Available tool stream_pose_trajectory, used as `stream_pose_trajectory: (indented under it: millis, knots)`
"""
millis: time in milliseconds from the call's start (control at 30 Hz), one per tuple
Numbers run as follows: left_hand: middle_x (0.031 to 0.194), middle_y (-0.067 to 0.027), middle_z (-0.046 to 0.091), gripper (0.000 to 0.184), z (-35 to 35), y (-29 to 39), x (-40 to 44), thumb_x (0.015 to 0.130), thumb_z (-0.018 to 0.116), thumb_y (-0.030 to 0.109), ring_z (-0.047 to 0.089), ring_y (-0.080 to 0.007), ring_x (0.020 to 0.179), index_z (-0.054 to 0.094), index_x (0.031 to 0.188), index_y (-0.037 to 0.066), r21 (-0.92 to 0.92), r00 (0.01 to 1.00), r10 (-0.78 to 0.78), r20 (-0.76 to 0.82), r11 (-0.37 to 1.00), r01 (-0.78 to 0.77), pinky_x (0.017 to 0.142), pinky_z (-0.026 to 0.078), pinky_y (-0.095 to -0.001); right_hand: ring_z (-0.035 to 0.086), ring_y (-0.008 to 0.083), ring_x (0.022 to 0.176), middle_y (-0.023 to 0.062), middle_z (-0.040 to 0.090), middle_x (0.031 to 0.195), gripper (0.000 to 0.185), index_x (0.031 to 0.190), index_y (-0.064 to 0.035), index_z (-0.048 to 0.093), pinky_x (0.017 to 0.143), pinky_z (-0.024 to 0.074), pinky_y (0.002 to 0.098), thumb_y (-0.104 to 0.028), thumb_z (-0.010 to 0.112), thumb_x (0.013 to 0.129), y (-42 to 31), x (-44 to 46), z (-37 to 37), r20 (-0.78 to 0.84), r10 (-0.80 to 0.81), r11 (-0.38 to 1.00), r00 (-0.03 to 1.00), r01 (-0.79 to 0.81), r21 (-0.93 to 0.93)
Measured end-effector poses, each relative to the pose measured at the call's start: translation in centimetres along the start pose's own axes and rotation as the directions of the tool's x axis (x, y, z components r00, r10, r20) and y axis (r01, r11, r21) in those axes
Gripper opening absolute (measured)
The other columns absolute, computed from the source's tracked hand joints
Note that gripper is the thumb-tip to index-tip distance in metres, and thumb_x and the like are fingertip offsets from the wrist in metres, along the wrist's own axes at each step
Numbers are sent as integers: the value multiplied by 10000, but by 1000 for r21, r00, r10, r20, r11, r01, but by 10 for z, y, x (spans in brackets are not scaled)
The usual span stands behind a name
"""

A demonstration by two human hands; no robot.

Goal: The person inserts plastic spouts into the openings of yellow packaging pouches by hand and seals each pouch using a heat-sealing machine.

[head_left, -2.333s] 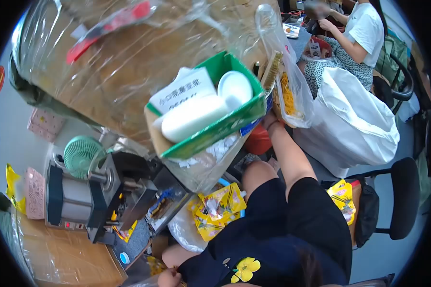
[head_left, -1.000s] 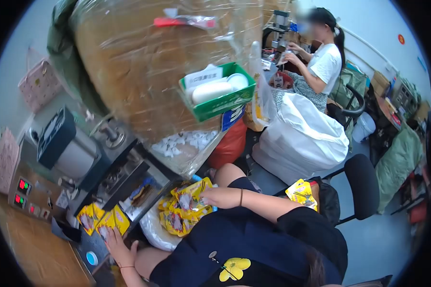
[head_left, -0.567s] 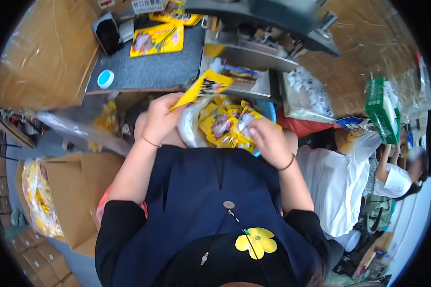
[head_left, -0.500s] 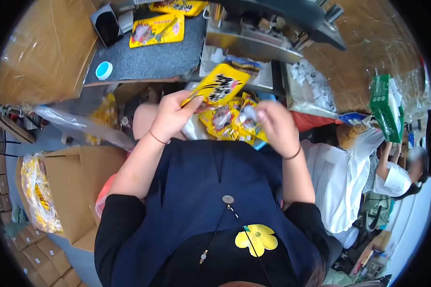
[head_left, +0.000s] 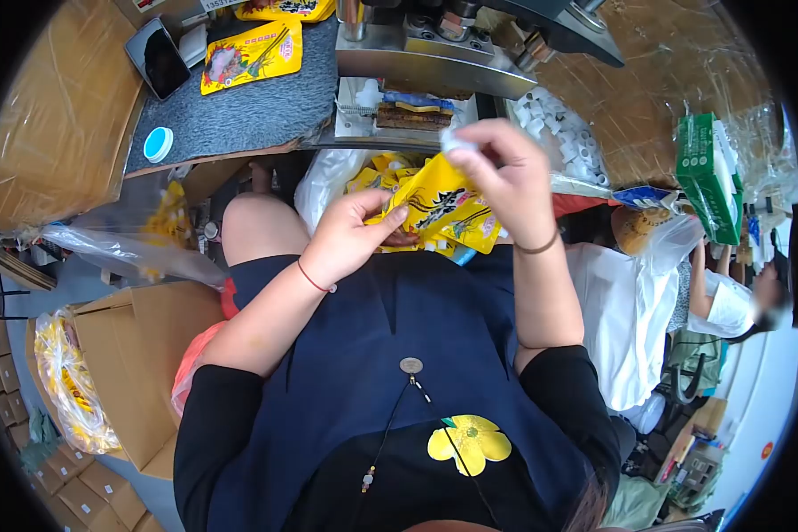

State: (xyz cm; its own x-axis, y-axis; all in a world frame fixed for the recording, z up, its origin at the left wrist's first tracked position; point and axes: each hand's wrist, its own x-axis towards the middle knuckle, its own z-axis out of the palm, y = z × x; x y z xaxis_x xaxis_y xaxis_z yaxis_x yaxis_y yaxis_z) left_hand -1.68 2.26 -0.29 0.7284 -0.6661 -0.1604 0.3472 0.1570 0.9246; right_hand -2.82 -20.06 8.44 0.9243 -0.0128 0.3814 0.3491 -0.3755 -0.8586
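My left hand [head_left: 356, 232] is closed on the edge of a yellow printed pouch [head_left: 442, 202], thumb pressed over its front. The pouch hangs tilted above my lap. My right hand [head_left: 510, 177] pinches a small white plastic piece [head_left: 453, 142] between thumb and fingertips, close to the pouch's upper corner. Whether the piece touches that corner I cannot tell. Beneath and behind the held pouch lie more yellow pouches [head_left: 474, 232], partly hidden, beside a clear plastic bag [head_left: 322, 182].
A metal machine [head_left: 434, 66] stands ahead over a small fixture. A bag of white plastic pieces [head_left: 554, 133] is right of it. On the left, a grey mat [head_left: 239, 111] bears a phone [head_left: 158, 58], pouches and a blue-topped lid [head_left: 158, 144]. Another person [head_left: 727, 303] is far right.
My right hand has risen from near the pouch pile with the white piece. The left hand has come lower, and the held pouch now slants toward the right hand.
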Motion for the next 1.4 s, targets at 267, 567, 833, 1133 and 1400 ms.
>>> stream_pose_trajectory:
  millis: [267,567,833,1133,1400]
  knots:
    - [1225,-101,698,323,12,-3,4,1004,639,116,686,-159,1075,609,1294,-21,-177,951,-202,234,953,246,971,540,-316,665,327,968,163,692,1031,200,1072,-9,682,852,520,388,-164,566,1025,17,15,-37,313,13,906,950,121,-405]
    - [1195,-135,705,368,-8,26,38,889,628,-50,709,-192,1032,612,1257,-58,-348,996,-90,23,933,92,928,566,-338,640,422,927,200,628,992,212,1099,-75,676,775,515,482,-107,657,890,120,27,-105,105,34,563,994,68,-824]
    - [1189,-118,663,381,-23,12,64,951,654,24,685,-168,996,531,1308,-21,-193,985,104,-138,973,-130,882,583,-338,665,375,947,193,664,1089,226,1118,-27,658,801,533,428,-90,678,901,126,11,-94,-137,-10,673,991,-95,-734]
    - [1569,-162,399,649,-227,128,155,1020,423,565,344,-318,1475,463,1499,128,839,766,591,-252,-261,478,1167,283,-565,625,385,1044,203,644,1116,278,1177,-1,641,892,508,434,-45,657,903,123,13,-88,-195,-185,641,963,-32,-767]
    - [1651,-179,286,786,-192,78,85,986,415,662,219,-355,1547,353,1589,160,810,797,461,-391,-240,536,1207,156,-613,622,371,1057,184,656,1120,264,1179,-1,669,922,491,400,-82,658,928,126,10,-88,-213,-192,624,958,-48,-780]
